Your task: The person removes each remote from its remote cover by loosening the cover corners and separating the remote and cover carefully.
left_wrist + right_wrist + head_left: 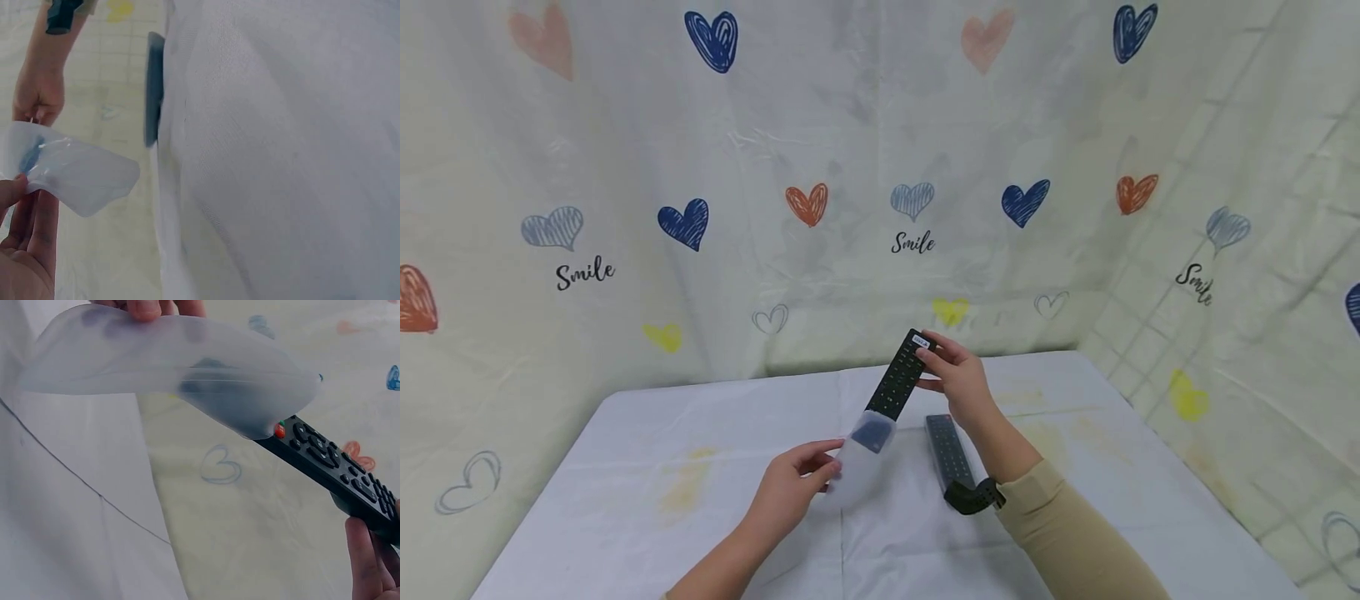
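My right hand (961,382) grips a black remote control (897,382) near its labelled end, thumb on the button side. The remote slants down to the left, and its lower end sits inside a translucent plastic sleeve (144,362). My left hand (793,482) pinches the sleeve at its edge, below and left of the remote. In the right wrist view, a red and a green button show right at the sleeve's mouth. Much of the sleeve hangs loose beyond the remote's end. Both things are held up over the table.
A second remote control (950,450), in a clear cover, lies on the white-covered table (715,517) below the right forearm. A black strap (973,497) is on the right wrist. Behind the table hangs a curtain (850,125) printed with hearts.
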`<move>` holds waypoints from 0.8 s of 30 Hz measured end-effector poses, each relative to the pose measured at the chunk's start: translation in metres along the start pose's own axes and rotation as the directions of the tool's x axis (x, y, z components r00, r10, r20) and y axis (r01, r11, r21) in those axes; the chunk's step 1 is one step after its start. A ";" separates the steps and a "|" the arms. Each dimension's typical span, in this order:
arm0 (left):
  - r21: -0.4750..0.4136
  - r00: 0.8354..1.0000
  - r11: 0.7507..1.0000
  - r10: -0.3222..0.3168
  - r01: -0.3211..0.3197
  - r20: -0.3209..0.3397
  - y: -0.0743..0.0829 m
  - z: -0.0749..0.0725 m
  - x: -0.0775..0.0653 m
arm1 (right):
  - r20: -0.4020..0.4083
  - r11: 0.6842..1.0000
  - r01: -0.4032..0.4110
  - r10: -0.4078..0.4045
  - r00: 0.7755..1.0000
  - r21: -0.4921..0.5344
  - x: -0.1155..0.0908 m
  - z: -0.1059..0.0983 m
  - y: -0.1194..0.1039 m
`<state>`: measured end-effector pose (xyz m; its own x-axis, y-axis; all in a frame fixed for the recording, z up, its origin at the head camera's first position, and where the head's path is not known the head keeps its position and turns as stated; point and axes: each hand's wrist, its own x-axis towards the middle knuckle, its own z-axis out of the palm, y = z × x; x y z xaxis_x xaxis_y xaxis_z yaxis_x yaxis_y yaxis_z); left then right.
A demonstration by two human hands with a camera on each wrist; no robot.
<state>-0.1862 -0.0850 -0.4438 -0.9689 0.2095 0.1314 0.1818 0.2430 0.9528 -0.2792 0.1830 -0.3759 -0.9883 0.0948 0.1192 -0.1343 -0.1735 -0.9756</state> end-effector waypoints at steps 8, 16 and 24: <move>0.004 0.999 0.999 -0.039 0.039 -0.025 0.002 -0.005 -0.003 | -0.089 0.997 0.037 -0.031 0.996 0.062 0.003 -0.004 -0.005; -0.073 0.987 0.990 -0.130 0.124 -0.092 -0.008 -0.014 -0.004 | -0.134 0.995 0.076 -0.068 0.989 0.063 0.005 -0.012 -0.009; -0.109 0.959 0.963 -0.258 0.245 -0.122 -0.019 -0.033 -0.008 | -0.012 0.997 0.017 -0.018 1.000 -0.072 -0.006 -0.014 0.003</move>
<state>-0.1879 -0.1225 -0.4541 -0.9960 0.0230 -0.0862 -0.0806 0.1818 0.9800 -0.2727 0.1954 -0.3824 -0.9849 0.1097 0.1340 -0.1452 -0.1010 -0.9842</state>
